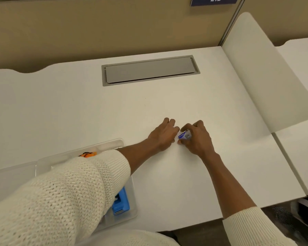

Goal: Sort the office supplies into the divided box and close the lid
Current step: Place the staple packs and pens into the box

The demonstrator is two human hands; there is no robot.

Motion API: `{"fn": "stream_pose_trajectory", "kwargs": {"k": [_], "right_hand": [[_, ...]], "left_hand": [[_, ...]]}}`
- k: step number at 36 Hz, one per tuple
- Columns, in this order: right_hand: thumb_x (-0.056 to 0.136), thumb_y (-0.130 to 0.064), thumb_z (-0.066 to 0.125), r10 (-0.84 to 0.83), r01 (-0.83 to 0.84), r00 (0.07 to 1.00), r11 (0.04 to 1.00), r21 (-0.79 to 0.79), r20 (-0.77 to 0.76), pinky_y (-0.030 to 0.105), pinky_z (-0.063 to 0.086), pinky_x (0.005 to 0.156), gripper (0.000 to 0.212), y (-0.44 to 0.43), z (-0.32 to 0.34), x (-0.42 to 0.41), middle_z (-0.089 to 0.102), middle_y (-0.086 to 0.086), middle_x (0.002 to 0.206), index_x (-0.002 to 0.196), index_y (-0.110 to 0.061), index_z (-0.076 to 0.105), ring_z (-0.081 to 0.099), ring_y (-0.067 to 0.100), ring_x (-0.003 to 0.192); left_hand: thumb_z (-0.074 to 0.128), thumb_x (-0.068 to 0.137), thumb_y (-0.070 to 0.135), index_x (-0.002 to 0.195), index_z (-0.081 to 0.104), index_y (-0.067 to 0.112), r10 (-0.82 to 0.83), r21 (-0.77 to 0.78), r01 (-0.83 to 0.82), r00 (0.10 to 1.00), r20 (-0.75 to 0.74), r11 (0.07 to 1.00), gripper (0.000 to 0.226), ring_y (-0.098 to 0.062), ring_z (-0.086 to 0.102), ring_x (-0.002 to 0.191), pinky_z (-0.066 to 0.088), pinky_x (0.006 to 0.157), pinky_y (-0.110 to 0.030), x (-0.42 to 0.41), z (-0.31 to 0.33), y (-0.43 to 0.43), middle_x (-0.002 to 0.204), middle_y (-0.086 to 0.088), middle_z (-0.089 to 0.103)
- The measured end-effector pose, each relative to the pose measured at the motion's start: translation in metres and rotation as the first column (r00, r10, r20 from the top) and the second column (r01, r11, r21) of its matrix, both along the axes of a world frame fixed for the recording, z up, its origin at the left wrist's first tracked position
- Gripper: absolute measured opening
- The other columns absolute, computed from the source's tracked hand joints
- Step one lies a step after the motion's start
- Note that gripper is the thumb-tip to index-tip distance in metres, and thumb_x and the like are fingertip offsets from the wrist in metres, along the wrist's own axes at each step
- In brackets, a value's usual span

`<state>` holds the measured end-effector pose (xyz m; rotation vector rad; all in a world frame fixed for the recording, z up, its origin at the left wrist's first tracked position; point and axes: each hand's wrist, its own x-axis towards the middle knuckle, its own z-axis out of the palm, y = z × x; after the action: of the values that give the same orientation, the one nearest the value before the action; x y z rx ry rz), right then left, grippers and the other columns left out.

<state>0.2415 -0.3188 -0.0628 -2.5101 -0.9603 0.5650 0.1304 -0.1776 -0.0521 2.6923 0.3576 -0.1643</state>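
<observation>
A small blue and white pack (pixel 183 135), an eraser or a box of staples, sits in the fingers of my right hand (pixel 197 139) near the middle of the white desk. My left hand (pixel 163 134) lies flat on the desk just left of it, fingers together, touching or nearly touching the pack. The clear divided box (pixel 114 144) stands at the lower left, mostly hidden under my left sleeve. In it I see a blue stapler (pixel 121 203) in the near right compartment and an orange item (pixel 88 154) in a far compartment. Its open lid (pixel 11 176) lies to the left.
A grey cable hatch (pixel 149 70) is set into the desk at the back. A white curved divider panel (pixel 267 71) stands on the right, with another desk beyond it. A beige partition wall runs along the back. The desk's front edge is near my right sleeve.
</observation>
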Motion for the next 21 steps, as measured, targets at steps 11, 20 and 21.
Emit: {"fn": "stream_pose_trajectory", "kwargs": {"k": [11, 20, 21], "right_hand": [[0.081, -0.027, 0.082, -0.115, 0.12, 0.992, 0.988, 0.094, -0.051, 0.031, 0.046, 0.074, 0.023, 0.016, 0.01, -0.051, 0.057, 0.005, 0.104, 0.102, -0.028, 0.071, 0.06, 0.022, 0.084], [0.093, -0.02, 0.067, -0.007, 0.028, 0.996, 0.968, 0.249, -0.085, 0.044, 0.057, 0.084, 0.024, 0.053, 0.045, -0.113, 0.057, 0.003, 0.111, 0.116, -0.027, 0.067, 0.072, 0.025, 0.079], [0.094, -0.02, 0.066, 0.019, 0.004, 0.996, 0.965, 0.263, -0.086, 0.044, 0.058, 0.083, 0.024, 0.059, 0.05, -0.123, 0.057, 0.002, 0.111, 0.117, -0.029, 0.067, 0.071, 0.023, 0.08]], "left_hand": [[0.072, 0.084, 0.007, 0.107, 0.062, 0.005, 0.008, -0.034, -0.006, 0.998, 0.055, 0.999, 0.025, -0.029, 0.045, 0.106, 0.053, 0.074, -0.049, -0.067, 0.01, -0.004, 0.11, -0.011, 0.055], [0.076, 0.084, 0.011, 0.117, 0.066, 0.008, 0.231, -0.106, -0.213, 0.951, 0.206, 0.971, 0.035, -0.026, 0.05, 0.109, 0.052, 0.08, -0.044, -0.149, 0.055, 0.021, 0.115, -0.008, 0.061], [0.077, 0.085, 0.012, 0.118, 0.066, 0.009, 0.271, -0.125, -0.249, 0.939, 0.213, 0.961, 0.035, -0.026, 0.051, 0.109, 0.051, 0.081, -0.042, -0.161, 0.061, 0.026, 0.116, -0.008, 0.062]]}}
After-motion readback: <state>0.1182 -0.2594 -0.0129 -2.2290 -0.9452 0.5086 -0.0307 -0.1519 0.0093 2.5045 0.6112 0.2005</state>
